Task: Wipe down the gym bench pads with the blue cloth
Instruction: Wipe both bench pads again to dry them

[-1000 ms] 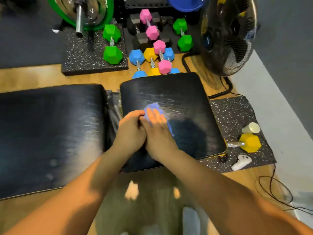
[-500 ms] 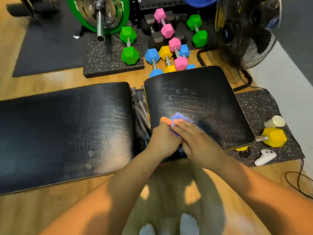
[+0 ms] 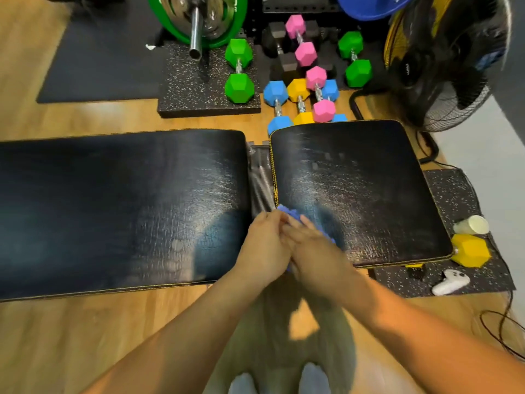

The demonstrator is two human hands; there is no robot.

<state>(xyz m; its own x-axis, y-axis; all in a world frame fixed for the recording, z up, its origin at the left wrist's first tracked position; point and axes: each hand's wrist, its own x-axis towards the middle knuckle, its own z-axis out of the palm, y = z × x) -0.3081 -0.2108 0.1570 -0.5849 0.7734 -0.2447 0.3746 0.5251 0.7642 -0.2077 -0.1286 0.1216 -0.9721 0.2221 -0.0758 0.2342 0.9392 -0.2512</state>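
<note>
The bench has two black pads: a long back pad (image 3: 113, 209) on the left and a squarer seat pad (image 3: 369, 180) on the right, with a narrow gap between them. The blue cloth (image 3: 293, 215) lies bunched on the near left corner of the seat pad, mostly hidden under my hands. My left hand (image 3: 265, 245) is curled, knuckles up, gripping the cloth's left edge by the gap. My right hand (image 3: 315, 248) lies over the cloth and presses it down, its fingers reaching toward the left hand. Both pads shine with wet streaks.
Coloured dumbbells (image 3: 301, 95) crowd the floor behind the seat pad, beside a green weight plate on a bar (image 3: 196, 27). A black floor fan (image 3: 443, 66) stands at the back right. A yellow dumbbell (image 3: 470, 250), a pale bottle (image 3: 471, 225) and a white controller (image 3: 451, 281) lie on the speckled mat (image 3: 454, 189).
Both hands have slid the cloth from the middle-left of the seat pad toward me, to its near left corner by the gap. The view has shifted left.
</note>
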